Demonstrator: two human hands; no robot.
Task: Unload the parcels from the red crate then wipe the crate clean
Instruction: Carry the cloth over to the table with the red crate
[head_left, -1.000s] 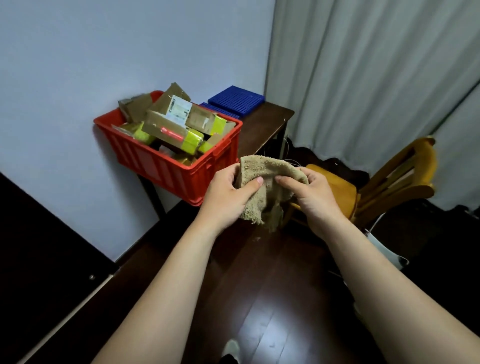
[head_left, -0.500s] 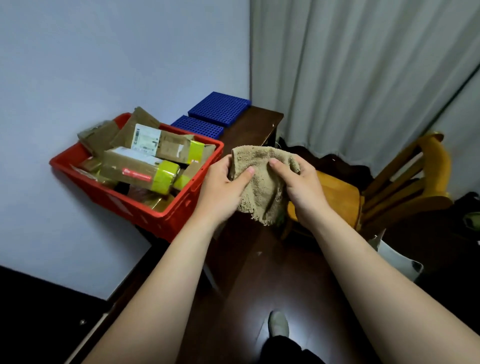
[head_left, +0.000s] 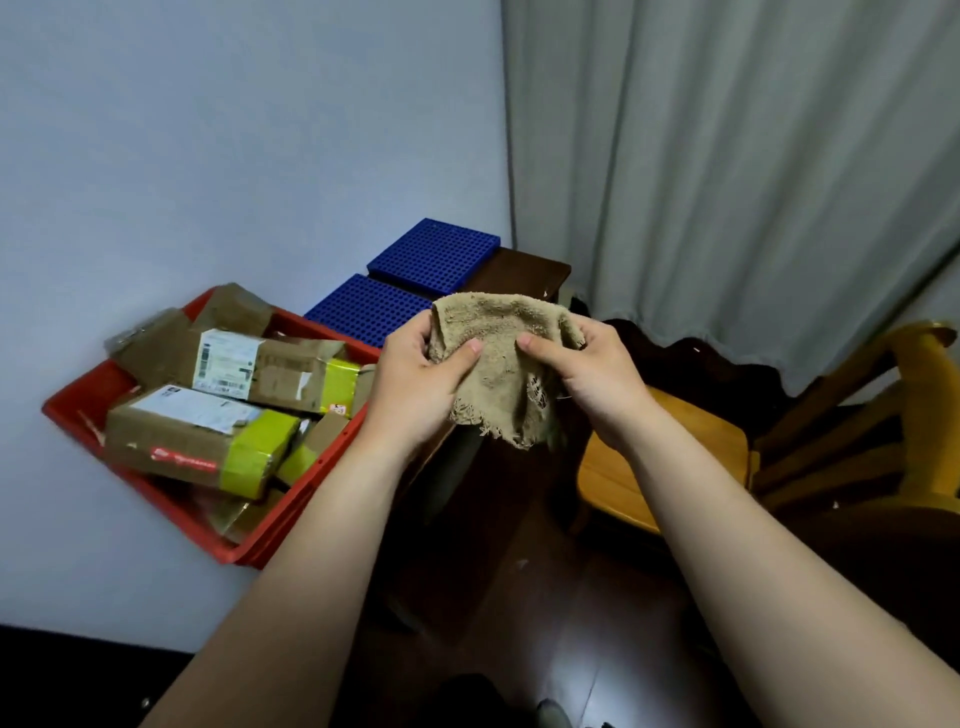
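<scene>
While no parcel is out yet, the head view lists: red plastic crate (head_left: 156, 496), filled with brown cardboard parcels banded in yellow tape (head_left: 197, 441), heaped to its rim. Right of the crate: tan frayed terry cloth (head_left: 498, 358), soft and light, held in the air. The left hand (head_left: 415, 384) and right hand (head_left: 592, 379) each have their grip clamped on its upper part. The parcels are judged light, stiff and slick where taped, best taken by opposite long sides. Behind the crate: blue perforated plastic panels (head_left: 431, 254) on the dark wooden tabletop (head_left: 519, 270).

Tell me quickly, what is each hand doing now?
Left hand: grips the tan rag.
Right hand: grips the same rag.
</scene>
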